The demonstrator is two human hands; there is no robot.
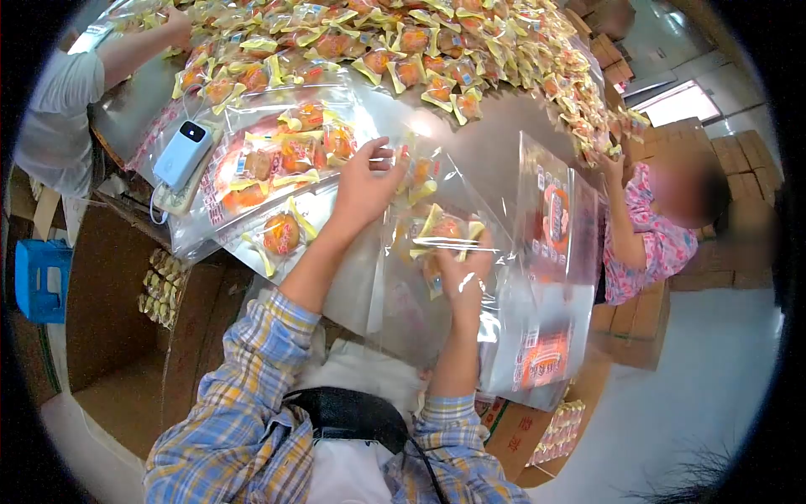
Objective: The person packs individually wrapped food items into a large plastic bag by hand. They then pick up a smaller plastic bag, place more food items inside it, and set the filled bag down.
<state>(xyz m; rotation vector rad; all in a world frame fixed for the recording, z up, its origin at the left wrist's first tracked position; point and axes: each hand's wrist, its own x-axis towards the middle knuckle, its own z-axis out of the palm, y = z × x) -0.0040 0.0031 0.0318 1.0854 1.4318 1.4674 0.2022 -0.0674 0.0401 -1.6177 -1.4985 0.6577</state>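
Observation:
My left hand (365, 181) grips the top edge of a clear plastic bag (395, 286) that hangs open in front of me. My right hand (463, 273) holds a small wrapped orange pastry (445, 228) inside the mouth of that bag. A few more wrapped pastries show through the plastic near my left fingers. A printed filled bag (269, 172) lies flat on the metal table just left of my left hand.
A large heap of wrapped pastries (437, 42) covers the metal table (495, 143). A white power bank (182, 153) lies at left. A stack of empty printed bags (554, 210) stands at right. One person's arm (126, 50) reaches in top left; another person (646, 235) works at right. Cardboard boxes (117, 336) sit below.

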